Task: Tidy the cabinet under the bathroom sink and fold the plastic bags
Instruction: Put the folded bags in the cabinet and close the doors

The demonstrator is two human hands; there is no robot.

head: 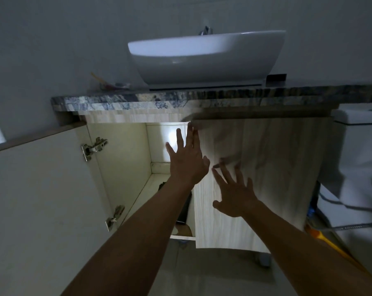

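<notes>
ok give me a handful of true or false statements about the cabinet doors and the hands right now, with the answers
1. The left cabinet door is swung open. True.
2. The right cabinet door is wide open too. False: it covers its half of the cabinet.
3. The left hand grips a plastic bag. False: it is empty, fingers spread, at the right door's inner edge.
4. The right hand is open with spread fingers in front of the right door. True.
5. The sink sits on a plain white countertop. False: the countertop is dark speckled stone.
</notes>
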